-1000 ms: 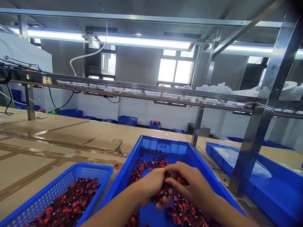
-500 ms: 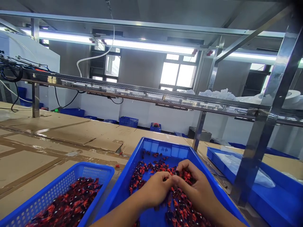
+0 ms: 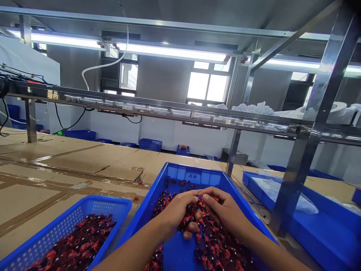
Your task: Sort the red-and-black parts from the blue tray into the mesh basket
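Note:
Both hands are over a deep blue tray (image 3: 180, 252) strewn with small red and black pieces (image 3: 217, 246). My left hand (image 3: 180, 210) is curled, with several of the pieces in its palm and its fingertips showing below them. Close against it, my right hand (image 3: 222, 207) arches over the pieces, its thumb and fingers meeting the left hand near the top. Whether the right fingers grip a piece is hidden. To the left stands a perforated blue basket (image 3: 113, 203) heaped with the same red and black pieces (image 3: 81, 241).
Brown cardboard (image 3: 113, 154) covers the table. A metal post (image 3: 301, 169) rises at the right, in front of another blue tray (image 3: 324, 222) with a clear plastic bag (image 3: 290, 195). A metal shelf rail (image 3: 169, 109) crosses above; a stray red piece (image 3: 136, 198) lies beside the basket.
The left hand has turned and opened into a cup, now showing pieces in its palm. The right hand has moved slightly left and flattened over them. The whole view has shifted a little.

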A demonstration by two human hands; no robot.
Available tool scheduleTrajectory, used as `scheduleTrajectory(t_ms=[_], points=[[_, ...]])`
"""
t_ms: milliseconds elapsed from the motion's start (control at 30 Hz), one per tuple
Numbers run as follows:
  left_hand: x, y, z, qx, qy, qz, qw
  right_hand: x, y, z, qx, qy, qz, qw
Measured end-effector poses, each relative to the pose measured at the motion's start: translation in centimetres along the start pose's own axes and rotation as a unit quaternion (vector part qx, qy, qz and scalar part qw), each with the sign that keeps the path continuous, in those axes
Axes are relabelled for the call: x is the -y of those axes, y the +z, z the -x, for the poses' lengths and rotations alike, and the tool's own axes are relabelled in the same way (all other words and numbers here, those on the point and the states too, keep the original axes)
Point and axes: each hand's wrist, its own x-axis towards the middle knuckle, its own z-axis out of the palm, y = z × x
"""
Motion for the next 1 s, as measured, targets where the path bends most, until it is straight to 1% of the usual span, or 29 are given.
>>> scheduleTrajectory(t_ms=[33,67,133,200,267,333,367,400,500,567,633,667,700,767,800,833,1000], points=[[-0.1,0.1,0.0,-0.002,0.002,-0.013,1.000,0.1,0.0,0.1,-0.006,-0.050,0.087,0.995],[-0.1,0.1,0.0,-0.007,0.005,-0.031,0.999,0.1,0.0,0.2,-0.008,-0.094,0.163,0.982],[0.1,0.1,-0.1,-0.019,0.008,-0.074,0.997,0.0,-0.1,0.4,-0.002,-0.146,0.275,0.950],[0.4,0.2,-0.3,-0.032,0.003,-0.107,0.994,-0.2,-0.2,0.5,0.014,-0.158,0.356,0.921],[0.8,0.2,-0.6,-0.033,-0.008,-0.117,0.993,-0.3,-0.2,0.6,0.024,-0.152,0.413,0.898],[1.1,0.4,-0.8,-0.033,-0.011,-0.103,0.994,-0.3,-0.1,0.7,0.013,-0.135,0.439,0.888],[1.1,0.5,-1.0,-0.040,-0.007,-0.090,0.995,-0.3,-0.1,0.7,0.002,-0.126,0.435,0.892],[1.2,0.5,-1.1,-0.052,-0.002,-0.076,0.996,-0.3,-0.1,0.7,-0.012,-0.117,0.418,0.901],[1.1,0.4,-1.5,-0.110,0.011,-0.056,0.992,-0.3,-0.1,0.4,-0.049,-0.090,0.299,0.949],[1.2,0.2,-1.6,-0.146,0.007,-0.074,0.987,-0.3,-0.3,0.1,-0.072,-0.079,0.205,0.973],[1.4,-0.1,-1.4,-0.171,0.007,-0.136,0.976,-0.3,-0.3,0.1,-0.089,-0.081,0.135,0.984],[1.5,-0.2,-1.3,-0.182,0.022,-0.190,0.964,-0.2,-0.3,0.1,-0.093,-0.085,0.109,0.986],[1.7,-0.2,-1.1,-0.192,0.048,-0.255,0.946,-0.2,-0.2,0.3,-0.092,-0.091,0.088,0.988],[2.1,-0.2,-0.7,-0.202,0.108,-0.382,0.895,0.0,0.1,0.7,-0.074,-0.097,0.060,0.991],[2.2,-0.2,-0.5,-0.201,0.127,-0.429,0.872,0.0,0.2,0.9,-0.064,-0.098,0.052,0.992],[2.4,-0.1,-0.3,-0.194,0.133,-0.463,0.854,0.1,0.4,1.1,-0.056,-0.098,0.048,0.992],[3.5,0.5,0.4,-0.138,0.099,-0.573,0.802,-0.2,1.1,2.0,-0.035,-0.099,0.069,0.992]])
